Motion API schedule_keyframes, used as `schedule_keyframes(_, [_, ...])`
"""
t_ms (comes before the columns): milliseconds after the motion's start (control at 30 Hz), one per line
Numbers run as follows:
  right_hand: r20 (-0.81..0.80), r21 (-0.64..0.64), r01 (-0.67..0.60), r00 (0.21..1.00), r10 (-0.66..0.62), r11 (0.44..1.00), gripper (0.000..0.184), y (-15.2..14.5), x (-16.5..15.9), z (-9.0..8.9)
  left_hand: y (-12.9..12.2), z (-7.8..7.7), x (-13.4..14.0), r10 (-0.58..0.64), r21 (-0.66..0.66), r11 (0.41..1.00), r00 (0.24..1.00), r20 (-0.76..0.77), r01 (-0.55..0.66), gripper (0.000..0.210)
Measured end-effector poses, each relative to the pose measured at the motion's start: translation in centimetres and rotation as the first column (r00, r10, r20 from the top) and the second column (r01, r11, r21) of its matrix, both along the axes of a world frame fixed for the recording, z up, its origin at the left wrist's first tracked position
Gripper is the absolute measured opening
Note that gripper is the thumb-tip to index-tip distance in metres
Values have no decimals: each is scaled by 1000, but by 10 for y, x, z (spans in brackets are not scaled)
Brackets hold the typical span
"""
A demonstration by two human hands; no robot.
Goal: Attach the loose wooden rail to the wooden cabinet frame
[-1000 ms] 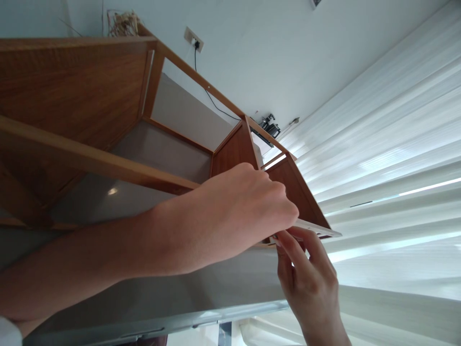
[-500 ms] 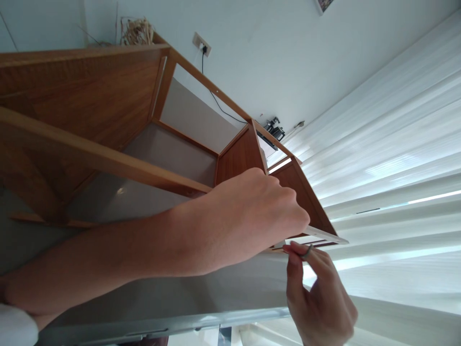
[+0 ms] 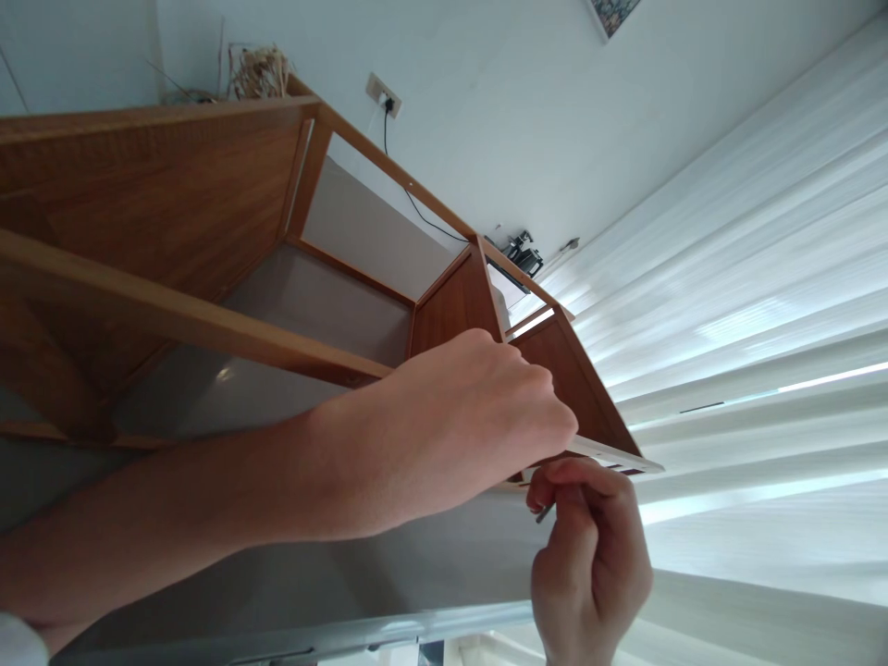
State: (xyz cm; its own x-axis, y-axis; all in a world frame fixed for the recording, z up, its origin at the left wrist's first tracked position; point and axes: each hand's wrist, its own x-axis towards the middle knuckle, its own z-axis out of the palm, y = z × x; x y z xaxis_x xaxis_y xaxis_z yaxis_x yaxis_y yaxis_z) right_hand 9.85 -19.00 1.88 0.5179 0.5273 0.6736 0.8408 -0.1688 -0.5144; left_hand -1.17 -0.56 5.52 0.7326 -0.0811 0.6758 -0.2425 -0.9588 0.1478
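Observation:
My left hand reaches across from the lower left, back of the hand up, fingers curled down over the wooden furniture frame. Whatever those fingers grip is hidden beneath the knuckles. Just below and to the right, my right hand pinches a thin metal hex key between thumb and fingers. Only a short end of the key shows; the rest is covered. Both hands are close together by the pale edge of the end panel.
The open wooden unit has a middle divider and a long front rail. Behind it are a wall socket with a black cord and a black device. White curtains hang on the right; dried plant material stands at the far left.
My right hand has turned and curled inward, moving slightly left, so the key's straight end now shows instead of its bent end. My left hand keeps its grip; the view has shifted slightly.

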Motion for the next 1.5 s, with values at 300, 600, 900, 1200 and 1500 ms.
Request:
schedule_keyframes(300, [180, -87, 277, 949, -258, 957, 23, 16, -12, -3, 0, 0, 0, 14, 9, 1000, 999, -36, -13, 27])
schedule_keyframes(600, [-69, -196, 292, 948, -310, 936, 32, 21, -22, 10, 0, 2, -1, 6, 17, 1000, 1000, 1, -6, 26])
schedule_keyframes(900, [168, -199, 396, 915, -367, 896, 24, 25, -27, 14, -4, 1, -4, 104, 134, 986, 993, -46, -97, 30])
schedule_keyframes(1200, [353, -181, 410, 876, -330, 894, 25, 26, -26, 15, -3, 1, -6, 174, 168, 972, 984, -33, -166, 33])
schedule_keyframes(1500, [337, -207, 424, 877, -342, 882, 26, 22, -27, 18, -4, 2, -4, 173, 133, 977, 983, -57, -165, 31])
